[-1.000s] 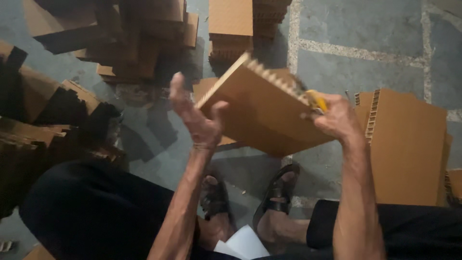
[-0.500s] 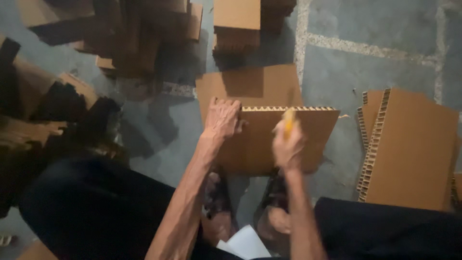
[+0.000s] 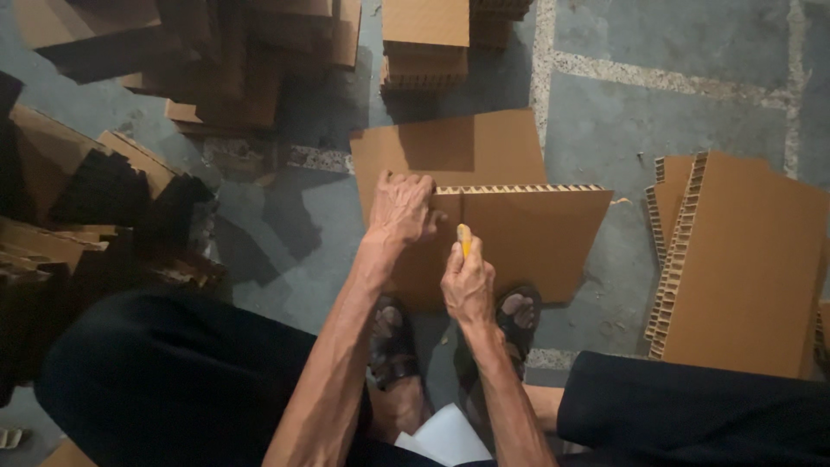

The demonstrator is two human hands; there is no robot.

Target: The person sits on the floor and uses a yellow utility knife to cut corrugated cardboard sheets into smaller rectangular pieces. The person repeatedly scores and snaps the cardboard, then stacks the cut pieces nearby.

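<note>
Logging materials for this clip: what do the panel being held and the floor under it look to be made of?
Panel: brown honeycomb cardboard, matte; open cells show along its top edge. Floor: probably grey concrete or stone slabs, rough, with pale speckled joints.

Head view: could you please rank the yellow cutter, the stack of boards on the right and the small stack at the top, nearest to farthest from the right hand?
1. Yellow cutter: held in the right hand.
2. Stack of boards: on the floor, far right.
3. Small stack: top centre, beyond the upright board.
</note>
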